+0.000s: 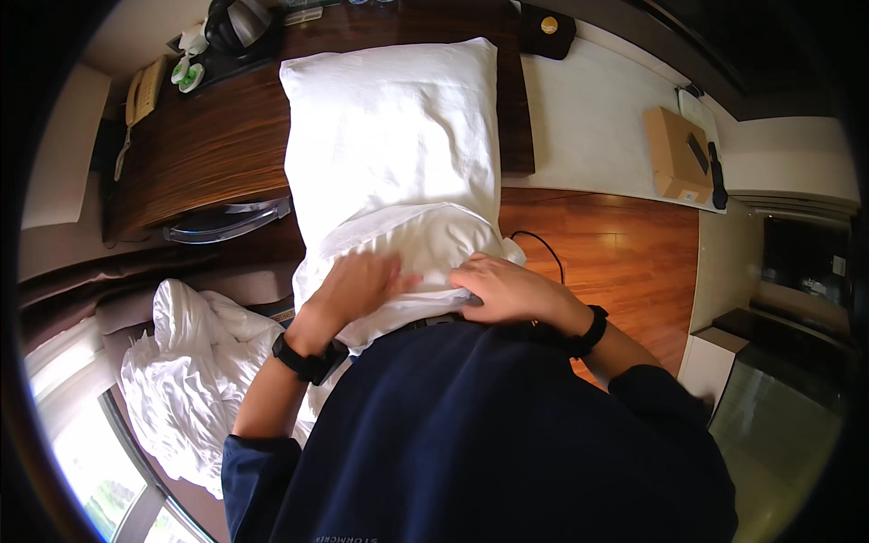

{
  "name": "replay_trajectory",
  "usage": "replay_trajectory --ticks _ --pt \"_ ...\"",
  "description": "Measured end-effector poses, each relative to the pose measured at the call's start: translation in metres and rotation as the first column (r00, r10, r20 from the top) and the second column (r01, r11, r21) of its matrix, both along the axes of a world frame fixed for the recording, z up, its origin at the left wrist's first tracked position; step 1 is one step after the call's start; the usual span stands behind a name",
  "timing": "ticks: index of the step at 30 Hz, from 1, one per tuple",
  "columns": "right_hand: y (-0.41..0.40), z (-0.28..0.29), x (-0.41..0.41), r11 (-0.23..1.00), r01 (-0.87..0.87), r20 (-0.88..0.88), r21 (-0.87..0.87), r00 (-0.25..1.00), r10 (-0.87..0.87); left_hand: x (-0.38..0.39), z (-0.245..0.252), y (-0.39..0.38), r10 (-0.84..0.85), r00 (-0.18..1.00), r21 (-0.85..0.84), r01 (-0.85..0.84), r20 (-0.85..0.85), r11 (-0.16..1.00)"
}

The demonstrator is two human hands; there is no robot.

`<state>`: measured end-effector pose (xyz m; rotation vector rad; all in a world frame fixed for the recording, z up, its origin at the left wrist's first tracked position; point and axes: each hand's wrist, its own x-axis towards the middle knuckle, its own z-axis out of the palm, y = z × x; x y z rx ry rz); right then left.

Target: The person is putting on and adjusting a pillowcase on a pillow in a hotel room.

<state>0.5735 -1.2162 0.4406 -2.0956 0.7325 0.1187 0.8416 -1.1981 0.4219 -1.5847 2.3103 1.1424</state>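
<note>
A white pillow in a white pillowcase (394,129) lies on the dark wooden desk, its near end reaching over the desk's edge to my body. At that end the cloth is folded into a flap with a curved edge. My left hand (363,285) is over the near left part of the flap, its fingers blurred; whether it grips the cloth is unclear. My right hand (499,288) is closed on the near right edge of the pillowcase, thumb and fingers pinching the cloth.
On the desk (204,149) stand a kettle (244,24) and a corded telephone (144,91). A cardboard box (679,153) rests on a white surface at right. Crumpled white bedding (197,366) lies at lower left. A black cable (546,248) curves above the wooden floor (611,271).
</note>
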Motion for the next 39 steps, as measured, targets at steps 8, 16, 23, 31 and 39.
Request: replay_trajectory --ticks 8,16,23,31,39 --pt "-0.008 0.024 0.014 0.994 0.029 -0.010 0.109 1.000 -0.028 -0.050 -0.015 -0.043 -0.408 0.848 -0.346 0.291 -0.337 0.892" --pt "-0.044 0.003 -0.019 0.965 0.233 0.040 0.120 0.970 -0.239 -0.042 -0.053 -0.040 -0.275 0.723 -0.164 0.222 -0.634 0.961" --pt "-0.057 -0.040 -0.010 0.903 0.411 0.279 0.127 0.859 -0.430 0.039 0.003 0.000 0.033 0.913 -0.098 -0.080 -0.406 0.992" --pt "-0.039 -0.050 0.001 0.923 0.371 0.171 0.106 0.907 -0.385 0.073 -0.047 0.055 0.106 0.954 -0.349 -0.204 -0.280 0.915" --pt "-0.020 0.060 -0.014 0.932 0.358 0.544 -0.056 0.794 -0.272 0.094 0.052 0.069 0.164 0.436 -0.138 -0.581 -0.885 0.802"
